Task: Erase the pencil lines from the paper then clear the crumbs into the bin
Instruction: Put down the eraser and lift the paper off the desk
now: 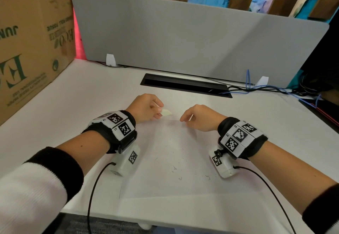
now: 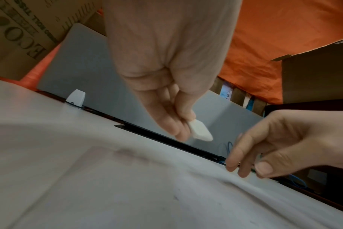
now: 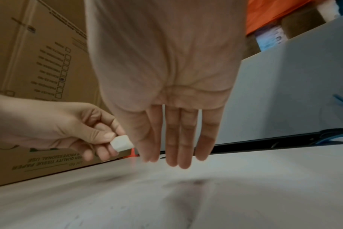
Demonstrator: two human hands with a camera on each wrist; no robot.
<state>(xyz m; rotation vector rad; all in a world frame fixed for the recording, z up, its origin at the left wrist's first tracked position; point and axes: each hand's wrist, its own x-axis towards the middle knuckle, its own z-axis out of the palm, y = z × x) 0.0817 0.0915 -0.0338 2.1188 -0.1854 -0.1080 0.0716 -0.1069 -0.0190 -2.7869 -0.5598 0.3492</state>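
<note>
Pinching white eraser [image 1: 166, 113], left hand [image 1: 145, 108], long axis pointing right over paper [image 1: 172, 158]

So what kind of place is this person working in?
Probably an office workstation: a white desk backed by a grey divider panel, with a black cable slot and network cables. The stacked cardboard box suggests it doubles as storage.

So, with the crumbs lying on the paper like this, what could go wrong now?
1. The crumbs lie loose across the paper. If the sheet is lifted unevenly, they may slide onto the desk.
2. The left hand holds the eraser only in a fingertip pinch, so it may slip.
3. The right hand is at the paper's far edge; a quick pull may crease it.
</note>
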